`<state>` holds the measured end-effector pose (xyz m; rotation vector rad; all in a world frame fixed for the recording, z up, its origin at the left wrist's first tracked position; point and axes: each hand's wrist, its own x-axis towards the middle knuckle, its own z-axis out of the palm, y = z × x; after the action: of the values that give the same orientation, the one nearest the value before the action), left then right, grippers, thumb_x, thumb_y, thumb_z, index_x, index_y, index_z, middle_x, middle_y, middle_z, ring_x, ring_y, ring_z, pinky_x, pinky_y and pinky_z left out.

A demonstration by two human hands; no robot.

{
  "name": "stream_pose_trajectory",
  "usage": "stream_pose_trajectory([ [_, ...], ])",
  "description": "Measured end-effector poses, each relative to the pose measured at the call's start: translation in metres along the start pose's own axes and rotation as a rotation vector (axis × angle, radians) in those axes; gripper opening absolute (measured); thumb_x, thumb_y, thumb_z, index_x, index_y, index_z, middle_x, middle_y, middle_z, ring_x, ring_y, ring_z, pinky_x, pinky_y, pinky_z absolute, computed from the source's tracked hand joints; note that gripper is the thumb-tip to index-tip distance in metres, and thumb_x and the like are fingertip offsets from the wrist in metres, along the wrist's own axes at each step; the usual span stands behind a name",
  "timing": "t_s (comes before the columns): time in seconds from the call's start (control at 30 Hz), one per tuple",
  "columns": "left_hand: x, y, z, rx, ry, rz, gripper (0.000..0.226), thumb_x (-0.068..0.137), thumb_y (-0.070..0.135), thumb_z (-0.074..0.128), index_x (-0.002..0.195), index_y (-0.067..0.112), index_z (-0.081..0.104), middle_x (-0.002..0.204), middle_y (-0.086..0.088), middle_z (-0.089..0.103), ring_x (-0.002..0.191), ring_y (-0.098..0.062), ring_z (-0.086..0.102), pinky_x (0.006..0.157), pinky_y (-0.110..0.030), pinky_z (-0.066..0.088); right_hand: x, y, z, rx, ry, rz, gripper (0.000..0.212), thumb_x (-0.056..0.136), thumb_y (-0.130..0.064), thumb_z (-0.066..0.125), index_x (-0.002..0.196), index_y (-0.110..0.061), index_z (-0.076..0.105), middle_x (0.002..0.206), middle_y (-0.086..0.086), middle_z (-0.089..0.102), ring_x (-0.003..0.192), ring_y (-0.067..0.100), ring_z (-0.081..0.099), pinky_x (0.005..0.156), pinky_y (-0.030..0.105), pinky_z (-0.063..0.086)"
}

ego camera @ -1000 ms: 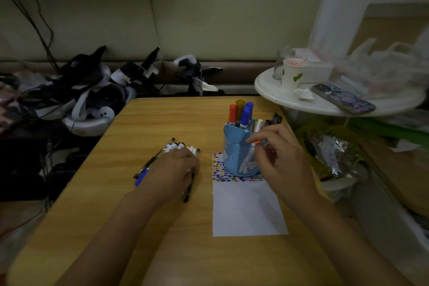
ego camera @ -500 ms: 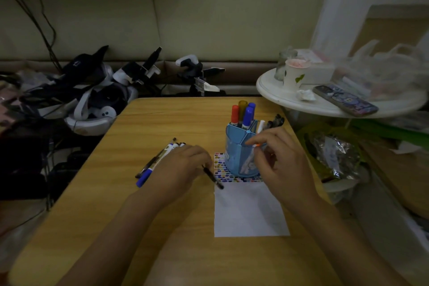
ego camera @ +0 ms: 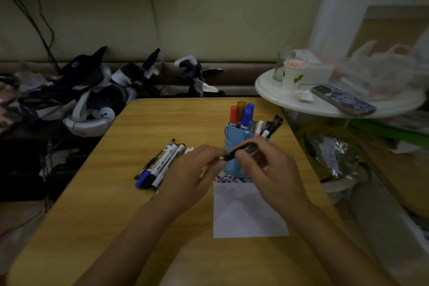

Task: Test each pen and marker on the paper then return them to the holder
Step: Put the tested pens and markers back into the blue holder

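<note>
At frame centre, my left hand [ego camera: 195,169] and right hand [ego camera: 267,165] both gripped a black pen [ego camera: 239,151]; uncapping over the paper [ego camera: 248,211] seemed next.

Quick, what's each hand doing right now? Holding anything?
Left hand: pinching the near end of the black pen.
Right hand: gripping the same black pen, in front of the blue holder.

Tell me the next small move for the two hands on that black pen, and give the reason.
Probably pull the cap off. Both the left hand and the right hand grip the black pen at its two ends, held above the table in front of the blue holder. The paper below looks unmarked near them, so the pen seems still untested.
</note>
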<state>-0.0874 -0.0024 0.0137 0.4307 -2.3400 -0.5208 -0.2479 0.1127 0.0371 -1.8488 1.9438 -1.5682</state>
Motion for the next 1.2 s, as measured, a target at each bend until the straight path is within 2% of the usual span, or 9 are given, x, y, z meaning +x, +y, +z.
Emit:
stream_pose_trajectory([
  [0.07,0.001,0.001,-0.001,-0.037,-0.005,-0.064,0.031,0.102,0.039,0.043,0.129,0.029,0.056,0.105,0.017,0.056,0.094,-0.002,0.057,0.073,-0.014,0.044,0.003,-0.001,-0.007,0.09,0.075,0.069,0.024,0.096,-0.048,0.048,0.094,-0.027,0.06,0.077,-0.008,0.065,0.071,0.008,0.064,0.057,0.023,0.051],
  [0.17,0.001,-0.002,0.001,-0.003,-0.057,-0.092,0.041,0.103,0.044,0.036,0.143,0.037,0.044,0.12,0.016,0.05,0.103,-0.003,0.056,0.08,-0.023,0.048,0.007,0.002,-0.018,0.168,0.163,0.144,0.027,0.097,-0.048,0.044,0.093,-0.025,0.057,0.08,-0.005,0.066,0.067,0.011,0.064,0.057,0.037,0.055],
  [0.27,0.002,-0.003,0.005,0.065,-0.113,-0.08,0.044,0.103,0.047,0.033,0.146,0.04,0.04,0.127,0.017,0.045,0.107,-0.002,0.053,0.08,-0.031,0.052,0.01,0.007,-0.027,0.208,0.221,0.152,0.016,0.101,-0.037,0.046,0.092,-0.026,0.054,0.079,-0.007,0.068,0.067,0.008,0.066,0.055,0.02,0.05],
  [0.33,0.003,-0.004,0.006,0.078,-0.127,-0.084,0.044,0.102,0.048,0.033,0.145,0.041,0.039,0.128,0.017,0.043,0.106,-0.002,0.053,0.079,-0.033,0.052,0.012,0.008,-0.03,0.231,0.241,0.144,0.013,0.104,-0.03,0.047,0.093,-0.027,0.052,0.078,-0.007,0.068,0.064,0.008,0.067,0.054,0.016,0.048],
  [0.63,0.007,-0.009,0.006,0.115,-0.096,-0.176,0.049,0.101,0.042,0.039,0.149,0.039,0.028,0.13,0.014,0.043,0.098,-0.002,0.054,0.076,-0.036,0.053,0.017,0.011,-0.046,0.166,0.353,0.12,0.013,0.106,-0.032,0.041,0.096,-0.036,0.048,0.077,-0.002,0.063,0.059,0.015,0.062,0.053,0.026,0.05],
  [0.73,0.007,-0.008,0.007,0.141,-0.101,-0.157,0.05,0.101,0.042,0.038,0.15,0.041,0.027,0.13,0.014,0.042,0.097,-0.003,0.055,0.074,-0.035,0.054,0.019,0.013,-0.05,0.191,0.407,0.118,0.014,0.107,-0.03,0.039,0.096,-0.034,0.047,0.076,0.001,0.061,0.057,0.014,0.059,0.053,0.024,0.047],
  [0.87,0.007,-0.009,0.008,0.158,-0.107,-0.14,0.048,0.102,0.045,0.035,0.149,0.041,0.029,0.128,0.014,0.042,0.094,-0.006,0.056,0.072,-0.036,0.053,0.021,0.015,-0.053,0.184,0.445,0.122,0.012,0.108,-0.032,0.037,0.099,-0.036,0.045,0.077,-0.007,0.059,0.057,0.009,0.059,0.052,0.02,0.047],
  [1.03,0.007,-0.009,0.008,0.134,-0.111,-0.169,0.052,0.101,0.046,0.036,0.152,0.038,0.027,0.13,0.016,0.041,0.097,-0.002,0.055,0.073,-0.033,0.053,0.02,0.015,-0.053,0.157,0.401,0.112,0.01,0.105,-0.035,0.038,0.101,-0.038,0.047,0.075,-0.006,0.06,0.06,0.01,0.06,0.053,0.021,0.048],
  [1.2,0.008,-0.008,0.007,0.101,-0.135,-0.18,0.052,0.101,0.044,0.038,0.151,0.042,0.025,0.126,0.021,0.043,0.102,0.007,0.051,0.076,-0.026,0.052,0.018,0.022,-0.042,0.05,0.272,0.081,0.011,0.104,-0.042,0.044,0.106,-0.036,0.052,0.077,-0.009,0.062,0.067,0.013,0.063,0.06,0.028,0.051],
])
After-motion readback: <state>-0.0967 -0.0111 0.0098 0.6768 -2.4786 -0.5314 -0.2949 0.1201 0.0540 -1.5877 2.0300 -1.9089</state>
